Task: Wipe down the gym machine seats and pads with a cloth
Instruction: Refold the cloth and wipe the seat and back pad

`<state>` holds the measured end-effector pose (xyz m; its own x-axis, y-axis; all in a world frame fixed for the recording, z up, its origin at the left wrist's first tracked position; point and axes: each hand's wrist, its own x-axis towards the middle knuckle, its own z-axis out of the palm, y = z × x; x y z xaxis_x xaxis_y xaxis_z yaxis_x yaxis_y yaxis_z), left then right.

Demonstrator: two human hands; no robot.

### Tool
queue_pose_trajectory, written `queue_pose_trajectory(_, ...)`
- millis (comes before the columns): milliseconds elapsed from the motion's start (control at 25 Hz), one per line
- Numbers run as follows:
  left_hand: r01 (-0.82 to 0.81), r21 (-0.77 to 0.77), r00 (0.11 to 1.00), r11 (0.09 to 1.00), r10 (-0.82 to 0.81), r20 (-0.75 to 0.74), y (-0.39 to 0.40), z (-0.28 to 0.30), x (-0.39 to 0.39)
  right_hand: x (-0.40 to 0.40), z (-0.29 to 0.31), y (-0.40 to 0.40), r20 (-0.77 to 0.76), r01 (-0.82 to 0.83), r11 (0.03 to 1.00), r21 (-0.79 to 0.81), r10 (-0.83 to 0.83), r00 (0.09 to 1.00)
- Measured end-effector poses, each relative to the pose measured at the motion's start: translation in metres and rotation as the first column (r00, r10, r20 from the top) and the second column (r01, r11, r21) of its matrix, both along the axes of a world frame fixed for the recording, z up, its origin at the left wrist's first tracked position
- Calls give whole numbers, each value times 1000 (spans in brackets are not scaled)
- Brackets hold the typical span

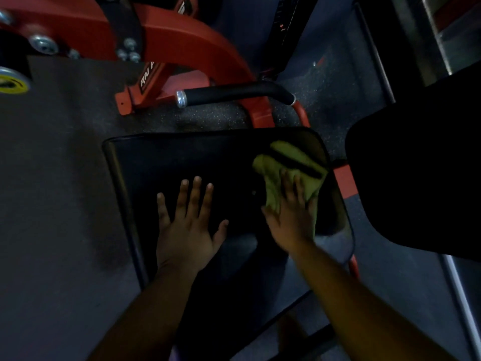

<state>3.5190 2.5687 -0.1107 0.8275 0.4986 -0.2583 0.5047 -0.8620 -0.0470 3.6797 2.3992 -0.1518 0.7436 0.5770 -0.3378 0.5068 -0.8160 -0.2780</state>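
Light is low; detail on the vinyl is hard to read.

My right hand (pixel 291 217) lies flat on the green cloth (pixel 291 168), fingers fairly straight, pressing it onto the black seat (pixel 182 162). The cloth sits at the seat's far right corner, bunched, partly under my palm and partly spread out beyond my fingertips. My left hand (pixel 187 230) is spread wide, palm down on the middle of the seat, holding nothing; I judge it is bracing me.

Progress: wiping of this seat is under way. I cannot tell from the surface which parts are already clean; no streaks or wet sheen show clearly. The cloth's position suggests the right edge is being covered now. A second black pad (pixel 416 178) stands just to the right of the seat with no cloth on it, so I count it as remaining, along with any other pads out of view.

Orientation: the seat's long axis runs away from me, from near my forearms toward the red frame (pixel 182 48) and the black handle (pixel 234 93) beyond its far edge. The cloth's long axis runs diagonally, from my palm up toward the far right corner.
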Motion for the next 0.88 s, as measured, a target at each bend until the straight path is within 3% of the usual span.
queue_pose_trajectory(80, -2, -4, 1000, 1000, 2, -11, 0, 1, 0, -39, 7, -37, -1, -167, 985, -50, 167, 986)
queue_pose_trajectory(160, -5, -2, 1000, 1000, 5, -5, 0, 1, 1, -26, 4, -36, -47, -200, 972, -122, 196, 979)
queue_pose_trajectory(240, -5, 2, 1000, 1000, 5, 3, 0, 1, 1, 10, -5, 1, -43, -100, 979, -178, 94, 995)
queue_pose_trajectory(360, -3, 8, 1000, 1000, 3, 6, 0, -1, -1, 66, -11, 70, -97, 141, 984, -113, -152, 984)
queue_pose_trajectory(440, -3, 8, 1000, 1000, 3, -2, -1, -1, 0, 73, -9, 83, -81, 170, 980, -107, -179, 980)
queue_pose_trajectory(640, -10, 4, 999, 1000, 10, -36, -1, 1, 1, -35, 2, -39, -37, 25, 995, -99, -29, 999)
queue_pose_trajectory(760, -5, -8, 999, 1000, 5, -43, -1, 0, 0, -71, 13, -118, -159, 233, 943, -239, -275, 948)
queue_pose_trajectory(880, -8, -7, 1000, 1000, 8, -29, -2, -1, -1, -46, 9, -101, -117, 435, 855, -282, -480, 869)
